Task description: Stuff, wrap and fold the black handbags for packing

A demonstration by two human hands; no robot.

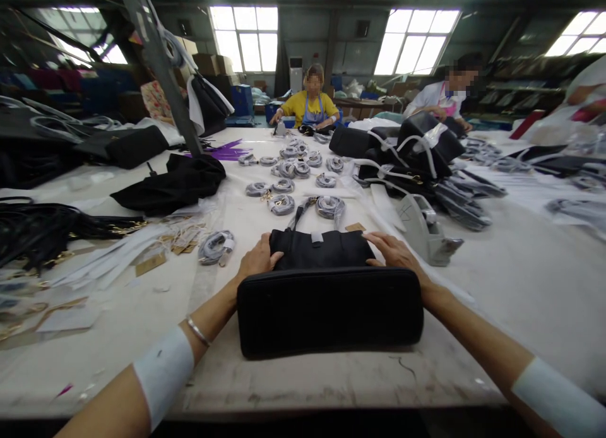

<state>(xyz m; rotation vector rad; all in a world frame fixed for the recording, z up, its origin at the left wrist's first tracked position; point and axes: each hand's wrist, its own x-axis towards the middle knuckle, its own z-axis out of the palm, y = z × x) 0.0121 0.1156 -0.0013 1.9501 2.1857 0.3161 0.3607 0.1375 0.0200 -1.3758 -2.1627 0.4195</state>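
Note:
A black handbag lies on the table in front of me, its flat base turned toward me and its top pointing away. My left hand grips the bag's upper left side, thumb on the near face. On the opposite side, my right hand holds the upper right edge between thumb and fingers. A small white wrapped piece sits at the middle of the bag's top. A black strap reaches from the top toward a wrapped coiled strap.
Several wrapped coiled straps are spread up the table. A tape dispenser stands at right, before a heap of black bags. Black cloth and paper tags lie at left. Co-workers work across the table.

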